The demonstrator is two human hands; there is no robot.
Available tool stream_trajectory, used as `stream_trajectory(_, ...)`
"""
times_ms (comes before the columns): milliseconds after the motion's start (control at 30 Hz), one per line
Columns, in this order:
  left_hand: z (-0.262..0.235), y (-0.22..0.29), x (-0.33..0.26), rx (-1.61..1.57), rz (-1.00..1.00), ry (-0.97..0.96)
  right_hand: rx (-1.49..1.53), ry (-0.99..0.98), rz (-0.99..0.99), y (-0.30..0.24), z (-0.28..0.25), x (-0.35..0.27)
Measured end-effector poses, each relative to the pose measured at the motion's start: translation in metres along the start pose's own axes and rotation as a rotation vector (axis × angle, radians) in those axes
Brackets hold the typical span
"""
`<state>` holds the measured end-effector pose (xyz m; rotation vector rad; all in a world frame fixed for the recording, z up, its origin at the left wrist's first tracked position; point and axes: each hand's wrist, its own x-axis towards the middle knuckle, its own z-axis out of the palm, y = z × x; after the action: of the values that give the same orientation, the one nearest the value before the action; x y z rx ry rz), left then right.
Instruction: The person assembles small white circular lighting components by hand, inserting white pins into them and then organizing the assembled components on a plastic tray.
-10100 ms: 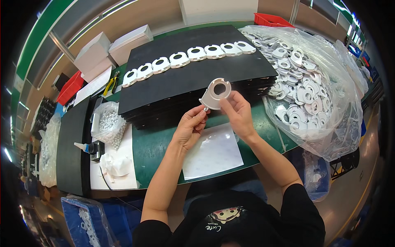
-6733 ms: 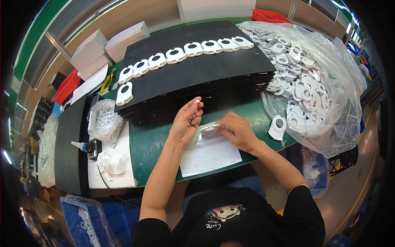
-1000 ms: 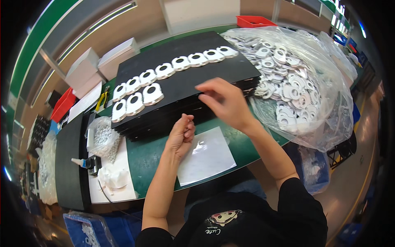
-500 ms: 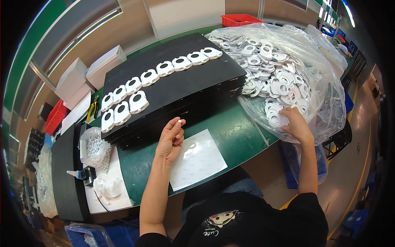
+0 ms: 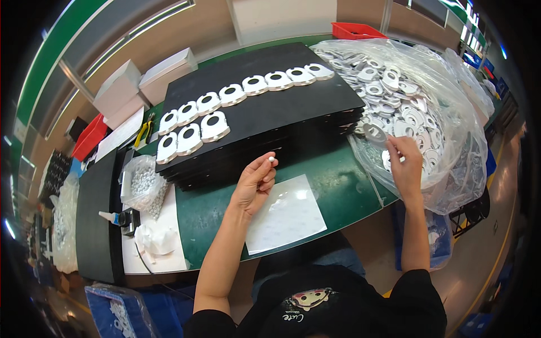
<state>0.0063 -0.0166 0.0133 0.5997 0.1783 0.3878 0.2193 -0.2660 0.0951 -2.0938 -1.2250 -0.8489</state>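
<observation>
My left hand (image 5: pixel 256 185) pinches a small white ball (image 5: pixel 271 159) between thumb and fingertips, just off the front edge of a stack of black boards (image 5: pixel 282 104). My right hand (image 5: pixel 407 163) is closed on the edge of a thin grey-white plate with a hole (image 5: pixel 374 135), held up over a pile of similar white plates (image 5: pixel 397 96) in a clear plastic bag (image 5: pixel 468 129). On the top board, white plates with round holes (image 5: pixel 231 94) lie in one long row, and a short row of three (image 5: pixel 189 138) sits in front.
A clear sheet (image 5: pixel 287 217) lies on the green table (image 5: pixel 211 222) before me. To the left are a bag of white balls (image 5: pixel 145 183), a small glue bottle (image 5: pixel 110 217), crumpled tissue (image 5: pixel 155 236) and yellow-handled pliers (image 5: pixel 145 130). Red bins (image 5: pixel 358 31) and white boxes (image 5: pixel 168 73) stand behind.
My right hand has lifted a plate off the pile, moving up and slightly away from the bag's near edge. My left hand still pinches the ball. The whole view has shifted a little.
</observation>
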Motion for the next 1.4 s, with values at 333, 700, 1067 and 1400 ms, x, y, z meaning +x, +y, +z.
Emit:
stream_trajectory(333, -0.017, 0.007, -0.003, -0.073, -0.013, -0.033, 1.298, -0.555, 0.487, -0.114, 0.085, -0.046)
stream_trajectory(700, -0.029, 0.007, 0.0, -0.089, 0.063, 0.078, 0.803, -0.454, -0.032, -0.132, 0.104, -0.054)
stream_trajectory(1067, -0.026, 0.004, 0.002, -0.019, 0.048, 0.082, 1.283, -0.33, 0.53, -0.127, 0.115, -0.033)
stream_trajectory(1400, -0.018, 0.004, 0.001, 0.092, 0.037, 0.057, 1.453, -0.286, 0.545, -0.139, 0.13, -0.009)
